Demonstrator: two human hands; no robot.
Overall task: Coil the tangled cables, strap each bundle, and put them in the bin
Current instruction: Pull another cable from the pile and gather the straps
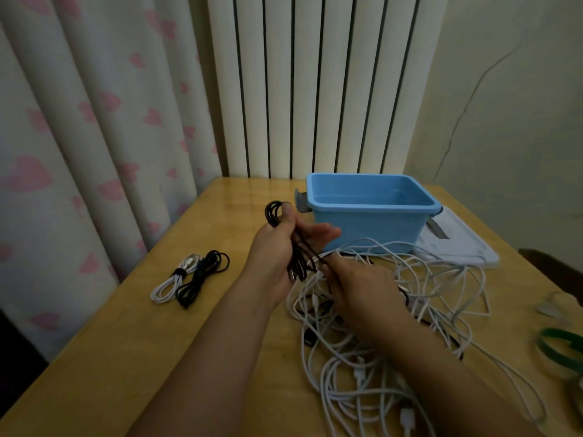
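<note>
My left hand (277, 247) grips a coil of black cable (275, 212) above the table, with loops sticking out over my thumb and below my palm. My right hand (359, 285) pinches the loose end of that black cable just right of the coil. Under my right hand lies a big tangle of white cables (394, 367) with some dark ones mixed in. An empty blue bin (372, 222) stands behind the hands. Two strapped bundles lie to the left: a white one (172, 283) and a black one (202, 275).
The wooden table (157, 357) stands in a corner, with a curtain to the left and a radiator behind. A white lid (463, 247) lies beside the bin on its right. Green straps (561, 348) sit at the table's right edge.
</note>
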